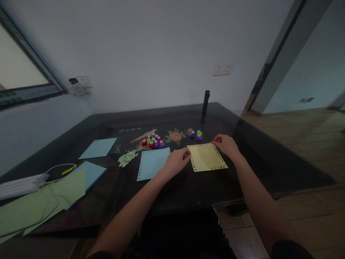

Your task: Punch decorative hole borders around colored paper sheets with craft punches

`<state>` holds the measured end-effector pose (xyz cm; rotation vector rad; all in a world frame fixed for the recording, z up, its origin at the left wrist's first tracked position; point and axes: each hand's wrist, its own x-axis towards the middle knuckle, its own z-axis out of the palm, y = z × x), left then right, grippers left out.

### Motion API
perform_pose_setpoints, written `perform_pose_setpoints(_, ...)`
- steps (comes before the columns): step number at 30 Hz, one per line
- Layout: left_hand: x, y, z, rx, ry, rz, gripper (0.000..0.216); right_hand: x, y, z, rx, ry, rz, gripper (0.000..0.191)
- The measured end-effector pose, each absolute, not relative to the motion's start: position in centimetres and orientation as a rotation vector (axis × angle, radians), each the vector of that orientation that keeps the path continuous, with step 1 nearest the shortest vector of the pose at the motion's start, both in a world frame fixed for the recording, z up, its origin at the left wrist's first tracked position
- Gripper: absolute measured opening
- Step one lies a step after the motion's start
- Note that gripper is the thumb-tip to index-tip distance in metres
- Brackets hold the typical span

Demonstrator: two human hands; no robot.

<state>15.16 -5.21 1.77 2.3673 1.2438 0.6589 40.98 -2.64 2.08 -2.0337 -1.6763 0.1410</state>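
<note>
A yellow paper sheet with small holes punched along its edges lies on the dark table in front of me. My left hand has its fingers curled together at the sheet's left edge. At the far right corner of the same sheet, my right hand pinches the paper. A light blue sheet, also with holes along its edges, lies to the left, partly behind my left hand and wrist. Beyond it sits a cluster of small red, purple and green pieces with eye-like white dots. Three similar pieces lie beyond the yellow sheet.
Small pale paper bits are heaped left of the blue sheet. Farther left lie blue paper, green sheets, a white power strip and its cable. A black upright object stands near the table's back edge.
</note>
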Motion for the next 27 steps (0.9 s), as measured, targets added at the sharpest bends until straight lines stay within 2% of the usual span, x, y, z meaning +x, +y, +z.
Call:
perform_pose_setpoints(3,10.3,-3.9,2.3,2.391,1.276,0.689,0.020,37.4,-2.6,3.0,-1.750,-1.867,0.252,0.014)
perform_pose_setpoints(7,2.7,-1.8,1.2,2.533,1.549,0.703,0.018,30.7,-2.1,3.0,-1.475,-2.182,0.346,0.013)
perform_pose_setpoints(10,-0.6,-1.1,-0.1,2.584,1.648,0.629,0.025,26.2,-1.3,2.2,-1.345,-2.363,0.236,0.024)
perform_pose_setpoints(14,-1.2,-1.1,-1.4,2.552,1.704,0.416,0.043,22.9,-0.2,0.9,-1.347,-2.527,0.086,0.036)
perform_pose_setpoints(18,-0.9,-1.0,-1.9,2.574,1.705,0.395,0.052,22.1,0.3,-0.1,-1.430,-2.568,0.048,0.044)
perform_pose_setpoints(27,-1.0,-0.8,-2.0,2.577,1.677,0.405,0.051,22.3,-0.1,-0.4,-1.433,-2.524,0.045,0.041)
